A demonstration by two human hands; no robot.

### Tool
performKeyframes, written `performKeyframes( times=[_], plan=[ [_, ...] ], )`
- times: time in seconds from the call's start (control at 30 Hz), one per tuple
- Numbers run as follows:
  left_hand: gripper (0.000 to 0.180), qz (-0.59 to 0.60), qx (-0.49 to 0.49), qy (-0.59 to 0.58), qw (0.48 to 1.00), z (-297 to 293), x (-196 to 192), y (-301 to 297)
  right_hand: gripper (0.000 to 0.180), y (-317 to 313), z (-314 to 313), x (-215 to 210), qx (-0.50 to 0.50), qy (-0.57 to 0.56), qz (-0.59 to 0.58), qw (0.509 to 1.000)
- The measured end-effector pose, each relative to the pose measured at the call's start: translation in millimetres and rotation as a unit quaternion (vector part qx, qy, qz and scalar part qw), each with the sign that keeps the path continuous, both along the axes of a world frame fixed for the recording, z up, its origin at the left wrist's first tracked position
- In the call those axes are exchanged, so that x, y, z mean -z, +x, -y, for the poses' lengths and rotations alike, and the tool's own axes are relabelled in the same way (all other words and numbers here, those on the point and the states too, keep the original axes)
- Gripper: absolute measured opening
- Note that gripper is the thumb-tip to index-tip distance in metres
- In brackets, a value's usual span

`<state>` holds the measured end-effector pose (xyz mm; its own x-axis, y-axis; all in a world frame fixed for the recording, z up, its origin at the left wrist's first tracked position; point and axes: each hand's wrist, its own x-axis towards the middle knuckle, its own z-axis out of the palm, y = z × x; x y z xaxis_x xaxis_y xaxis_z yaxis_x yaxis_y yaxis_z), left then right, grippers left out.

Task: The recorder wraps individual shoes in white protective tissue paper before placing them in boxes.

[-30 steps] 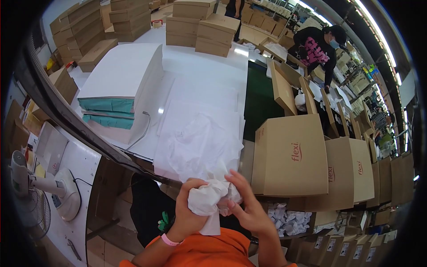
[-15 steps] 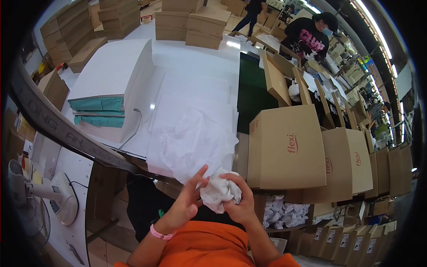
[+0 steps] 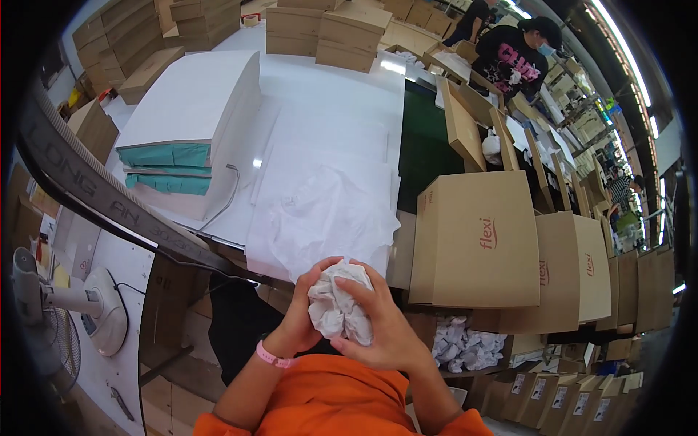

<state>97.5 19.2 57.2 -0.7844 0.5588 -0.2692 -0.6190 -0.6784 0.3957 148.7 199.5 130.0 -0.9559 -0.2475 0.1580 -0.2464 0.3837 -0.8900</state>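
Between my two hands is a crumpled ball of white tissue paper. My left hand, with a pink band at its wrist, cups the ball's left side. Fingers of my right hand wrap over its right side and top. Just beyond the hands, loose wrinkled sheets of tissue paper lie on a flat white stack at the table's near edge.
A thick stack of white sheets stands on the white table. Open cardboard boxes line the right side. Below them sits a bin of paper balls. A metal post and fan are at left. Another person works far right.
My left hand has come in from beside the paper ball and now wraps its left side. The ball has shifted slightly left and up, held in both hands.
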Motion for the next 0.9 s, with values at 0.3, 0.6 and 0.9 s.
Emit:
performKeyframes(
  times=[0.3, 0.6, 0.9],
  plan=[
    [0.041, -0.458, 0.104, -0.559, 0.683, 54, 21, -54, 0.086, -13, -49, 47, 0.134, -0.007, 0.009, 0.991],
    [0.057, -0.667, 0.029, -0.662, 0.340, 46, 97, -60, 0.078, -62, -6, 94, 0.253, -0.198, 0.068, 0.945],
    [0.041, -0.648, -0.012, -0.645, 0.405, 28, 101, -60, 0.075, -104, 6, 164, 0.256, -0.131, 0.040, 0.957]
  ],
)
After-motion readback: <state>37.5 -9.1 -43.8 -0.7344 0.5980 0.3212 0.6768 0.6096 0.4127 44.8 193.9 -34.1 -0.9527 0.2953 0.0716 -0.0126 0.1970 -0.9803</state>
